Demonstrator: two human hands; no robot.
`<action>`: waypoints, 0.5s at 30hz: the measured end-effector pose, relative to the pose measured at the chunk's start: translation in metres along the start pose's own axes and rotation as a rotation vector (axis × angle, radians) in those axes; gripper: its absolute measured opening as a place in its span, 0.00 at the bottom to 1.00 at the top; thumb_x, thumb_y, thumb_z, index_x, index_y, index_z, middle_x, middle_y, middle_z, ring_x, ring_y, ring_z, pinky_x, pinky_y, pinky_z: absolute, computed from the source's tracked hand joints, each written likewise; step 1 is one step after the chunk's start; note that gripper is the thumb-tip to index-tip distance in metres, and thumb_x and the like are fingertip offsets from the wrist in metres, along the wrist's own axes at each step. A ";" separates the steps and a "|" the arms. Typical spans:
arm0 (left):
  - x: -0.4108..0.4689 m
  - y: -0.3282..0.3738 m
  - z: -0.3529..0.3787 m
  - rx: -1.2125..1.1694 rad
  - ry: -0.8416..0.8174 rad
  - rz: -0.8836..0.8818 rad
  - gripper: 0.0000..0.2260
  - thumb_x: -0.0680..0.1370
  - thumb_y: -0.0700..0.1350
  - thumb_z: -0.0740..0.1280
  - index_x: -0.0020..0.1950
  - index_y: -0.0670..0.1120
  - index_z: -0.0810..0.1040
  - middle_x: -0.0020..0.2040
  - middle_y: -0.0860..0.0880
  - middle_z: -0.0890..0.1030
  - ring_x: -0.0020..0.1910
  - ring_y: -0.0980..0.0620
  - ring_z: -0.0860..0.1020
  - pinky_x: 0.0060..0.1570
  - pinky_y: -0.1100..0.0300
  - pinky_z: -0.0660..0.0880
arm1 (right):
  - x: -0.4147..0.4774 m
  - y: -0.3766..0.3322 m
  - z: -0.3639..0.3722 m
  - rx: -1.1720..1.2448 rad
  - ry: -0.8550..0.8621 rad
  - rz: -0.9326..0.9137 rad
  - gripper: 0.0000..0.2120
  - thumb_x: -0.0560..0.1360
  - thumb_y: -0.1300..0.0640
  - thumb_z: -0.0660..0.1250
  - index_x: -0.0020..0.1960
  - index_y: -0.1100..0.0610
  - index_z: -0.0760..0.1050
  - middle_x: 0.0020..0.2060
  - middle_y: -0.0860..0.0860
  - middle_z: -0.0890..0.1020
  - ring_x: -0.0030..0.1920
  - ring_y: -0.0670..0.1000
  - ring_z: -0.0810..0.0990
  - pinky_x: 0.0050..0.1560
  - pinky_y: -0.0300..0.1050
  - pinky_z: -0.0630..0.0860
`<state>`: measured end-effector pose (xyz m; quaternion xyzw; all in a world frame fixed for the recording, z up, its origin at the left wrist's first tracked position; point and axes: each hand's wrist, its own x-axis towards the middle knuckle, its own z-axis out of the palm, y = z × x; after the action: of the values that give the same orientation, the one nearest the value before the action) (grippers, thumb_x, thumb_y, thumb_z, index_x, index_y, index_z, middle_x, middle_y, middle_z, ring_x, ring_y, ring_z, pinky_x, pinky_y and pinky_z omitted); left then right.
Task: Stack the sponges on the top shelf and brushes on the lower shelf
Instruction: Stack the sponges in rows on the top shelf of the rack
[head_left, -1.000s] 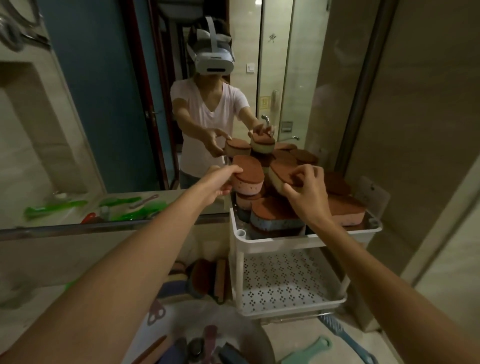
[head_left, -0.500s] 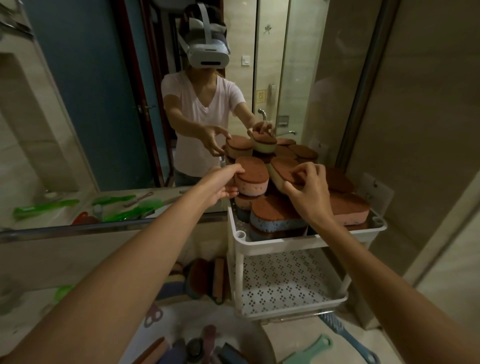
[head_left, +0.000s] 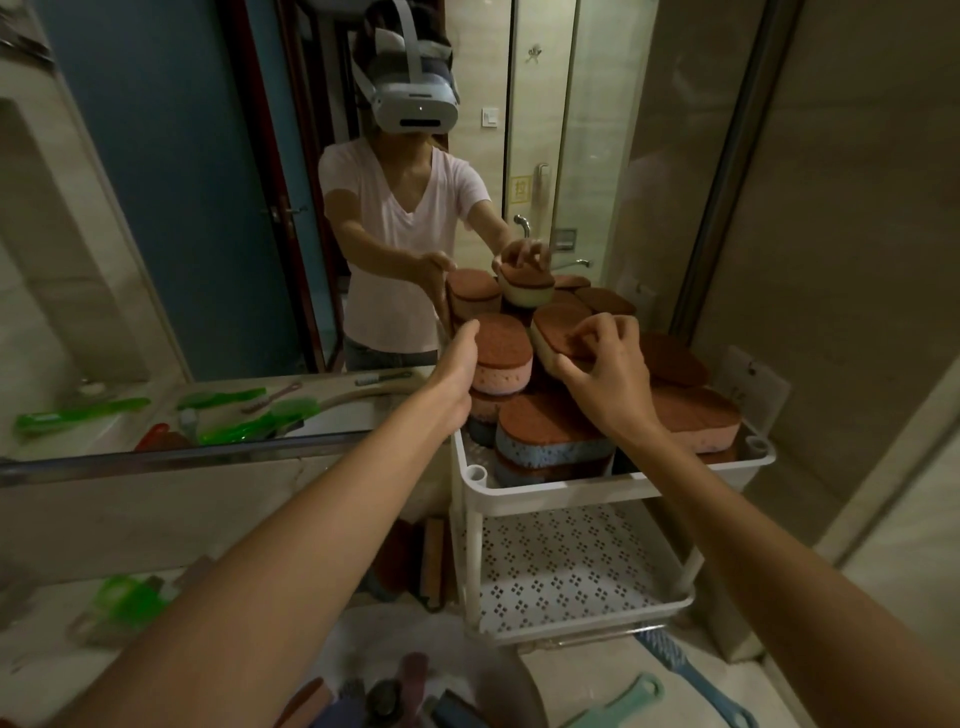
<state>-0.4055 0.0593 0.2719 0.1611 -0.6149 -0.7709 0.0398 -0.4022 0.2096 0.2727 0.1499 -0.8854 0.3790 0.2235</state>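
Head view: tilted sponge (head_left: 558, 327) rides atop the pile on top shelf (head_left: 571, 488), at 3 o'clock from pink sponge (head_left: 501, 356). R hand (head_left: 608, 369) pinches it w/ curled fingers, prob. to seat it flat. L hand (head_left: 457, 374), at 9 o'clock, lays straightish fingers against pink sponge, likely steadying the stack. Brushes (head_left: 691, 675) lie on counter (head_left: 587, 670) at 5 o'clock, not yet shelved.

Single head-worn view, wide-angle. Looks forward and down at white rack (head_left: 613, 486) from above its front. Rack near, at arm's reach: both forearms run from bottom edge up to the top shelf (head_left: 759, 457). Mirror (head_left: 197, 218) behind and left of rack faces camera, reflects wearer and headset. Bench (head_left: 41, 670) low, left of rack. Straight lines bow at frame edges.
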 end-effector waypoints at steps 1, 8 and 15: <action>0.000 -0.002 0.002 -0.007 0.000 -0.010 0.20 0.81 0.54 0.54 0.69 0.47 0.70 0.66 0.44 0.75 0.65 0.46 0.72 0.63 0.53 0.68 | 0.000 0.000 0.000 -0.008 -0.005 -0.010 0.15 0.73 0.54 0.68 0.56 0.59 0.69 0.58 0.56 0.68 0.53 0.56 0.75 0.52 0.47 0.74; 0.007 -0.007 0.002 0.011 0.029 -0.046 0.20 0.79 0.53 0.59 0.69 0.46 0.69 0.66 0.43 0.75 0.64 0.45 0.74 0.63 0.51 0.70 | 0.005 0.000 0.001 -0.043 -0.054 -0.029 0.16 0.73 0.52 0.67 0.57 0.58 0.68 0.58 0.56 0.68 0.54 0.56 0.75 0.49 0.46 0.71; 0.012 -0.009 0.000 0.084 0.017 -0.044 0.21 0.80 0.53 0.57 0.71 0.46 0.66 0.67 0.44 0.73 0.65 0.45 0.73 0.62 0.52 0.71 | 0.005 0.000 0.001 -0.212 -0.186 -0.107 0.19 0.77 0.49 0.61 0.68 0.50 0.67 0.64 0.56 0.66 0.59 0.60 0.73 0.56 0.51 0.71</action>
<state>-0.4152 0.0583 0.2611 0.1827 -0.6426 -0.7438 0.0211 -0.4068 0.2084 0.2742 0.2069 -0.9280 0.2555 0.1751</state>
